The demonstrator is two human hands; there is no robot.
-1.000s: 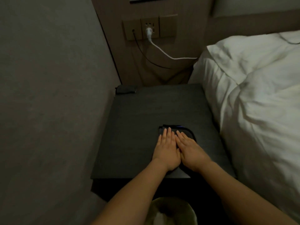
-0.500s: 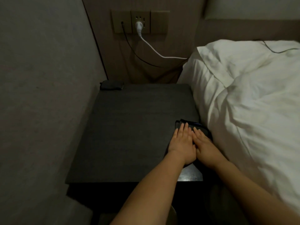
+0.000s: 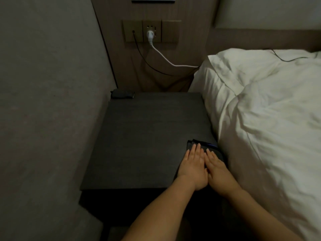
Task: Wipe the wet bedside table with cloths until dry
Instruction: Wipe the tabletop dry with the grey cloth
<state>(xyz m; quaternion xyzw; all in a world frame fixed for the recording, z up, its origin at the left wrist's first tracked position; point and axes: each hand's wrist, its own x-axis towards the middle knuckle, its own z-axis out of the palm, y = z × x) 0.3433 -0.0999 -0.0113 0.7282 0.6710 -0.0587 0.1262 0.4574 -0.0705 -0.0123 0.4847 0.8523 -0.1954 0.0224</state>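
Both hands flat on a dark folded cloth (image 3: pixel 199 145) at the near right corner of the bedside table (image 3: pixel 144 140), tight against the bed edge. Left hand (image 3: pixel 192 168) palm down, fingers straight and close together, pressing on the cloth. Right hand (image 3: pixel 218 173) same posture, fingers extended and together, lying just beside the left with the two hands touching along their inner edges. No pinch or curl on either hand, just flat pressure. Only the far part of the cloth shows beyond the fingertips; a thin blue trim runs along its far right edge.

Table top is dark, matte; can't tell wet from dry in this light. At the table's far left corner sits a small dark object (image 3: pixel 122 94), well apart from the cloth; too dim to identify. Behind the table, on the wall, a socket panel (image 3: pixel 151 31) with a white plug and cable (image 3: pixel 166 60) running toward the bed, plus a black cable (image 3: pixel 144 58) hanging alongside. White pillow and duvet (image 3: pixel 260 110) sit directly right of the table.
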